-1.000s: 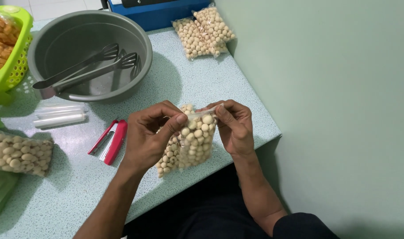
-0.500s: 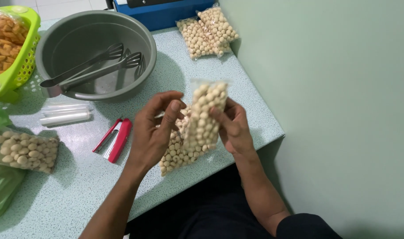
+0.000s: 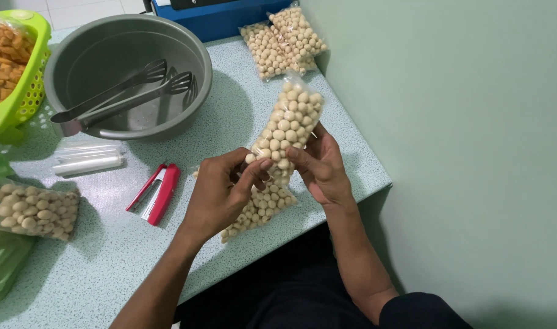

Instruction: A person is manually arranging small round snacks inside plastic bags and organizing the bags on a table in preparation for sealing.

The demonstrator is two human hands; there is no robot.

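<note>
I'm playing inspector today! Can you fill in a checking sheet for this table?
Surface: speckled pale green table, no spills seen.
Job's things: clear bag of pale round snacks, held up; another bag lies beneath.
Clutter: grey bowl with tongs, red stapler, green basket, more filled bags.
Hands: left hand and right hand both pinch the held bag.
Cables: nothing seen.
Surroundings: green wall, blue machine.

Both hands (image 3: pixel 272 176) hold a clear bag of pale balls (image 3: pixel 289 125) upright.
</note>
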